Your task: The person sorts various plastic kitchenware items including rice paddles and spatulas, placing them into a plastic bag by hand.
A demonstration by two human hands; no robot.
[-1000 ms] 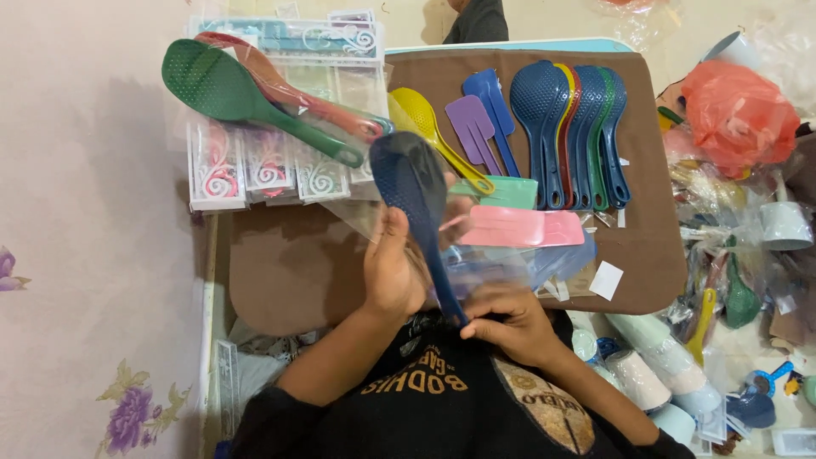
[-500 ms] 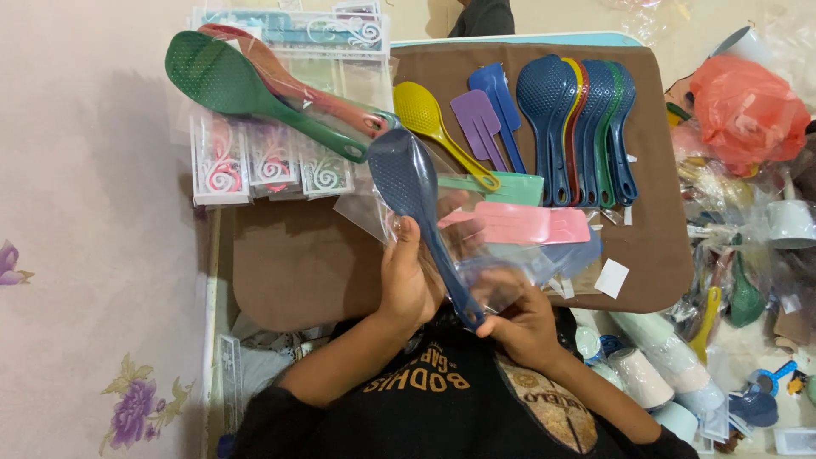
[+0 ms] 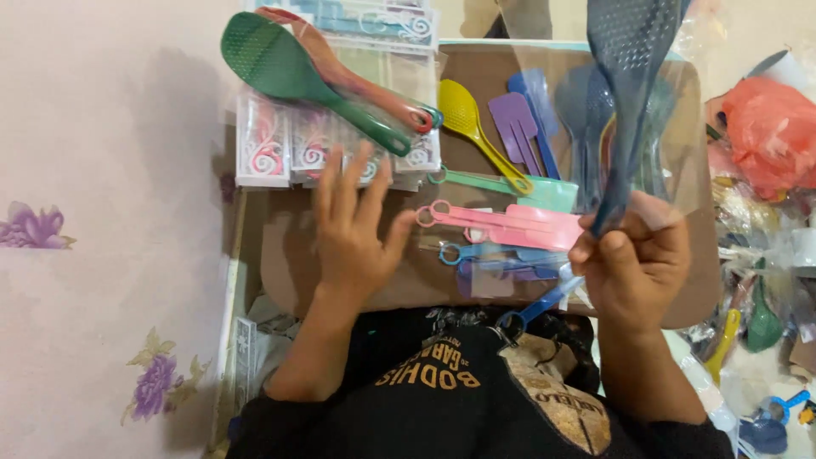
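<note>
My right hand [image 3: 633, 268] grips the handle of a dark blue perforated rice paddle [image 3: 629, 51] and holds it upright at the right. A clear plastic sleeve [image 3: 684, 144] covers the paddle's upper part, and its ringed handle end [image 3: 531, 310] sticks out below my fist. With fingers spread and nothing in it, my left hand [image 3: 353, 225] hovers over the brown board [image 3: 280, 263], just under a row of white patterned packets [image 3: 263, 144]. Pink, teal and blue flat spatulas [image 3: 510, 225] lie on the board between my hands.
A green rice paddle [image 3: 289, 72] and a reddish one lie bagged on the packets. A yellow spoon [image 3: 463, 115] and purple and blue spatulas lie further back. A red plastic bag [image 3: 769, 136] and small clutter fill the right side. Pale flowered floor is on the left.
The blue paddle has moved from the middle up and to the right in my right hand. My left hand let go of it and now lies spread over the board.
</note>
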